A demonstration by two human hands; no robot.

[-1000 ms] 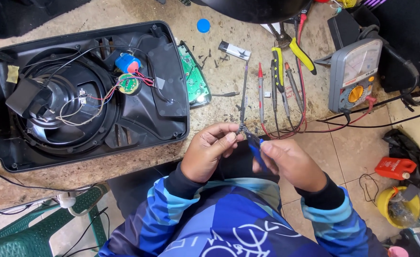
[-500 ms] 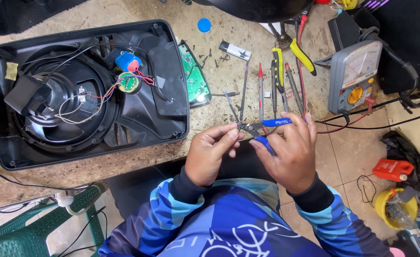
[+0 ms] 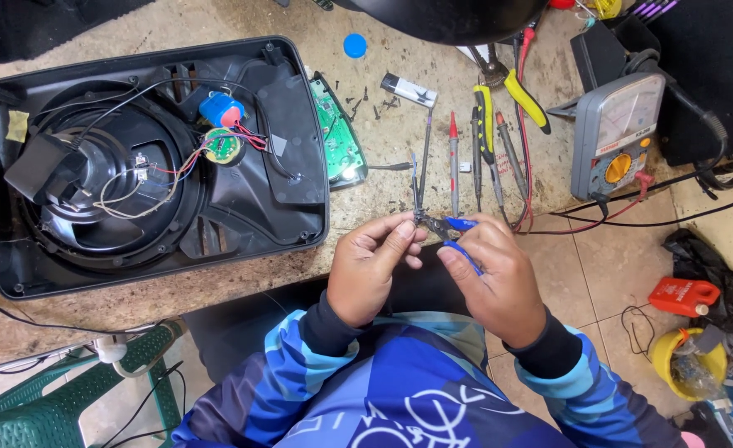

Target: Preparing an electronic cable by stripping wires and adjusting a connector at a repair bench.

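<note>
Since half a second ago my right hand (image 3: 499,278) has drawn back toward me and tilted the blue-handled pliers (image 3: 454,232); their handles now point down into my palm instead of out to the right. My left hand (image 3: 373,264) has barely shifted.

Left to right: the open black speaker housing (image 3: 146,162) lies across the left half of the benchtop (image 3: 217,286), its wires loose and its green circuit board (image 3: 337,141) out beside it, so the inside work looks unfinished. At the front edge, my left fingers are pinched together on something small at the plier tips; I cannot tell what. My right hand is clamped around the plier handles. Probes and screwdrivers (image 3: 474,141) lie just behind, the multimeter (image 3: 620,133) at the right edge. I judge this a mid-job step.
</note>
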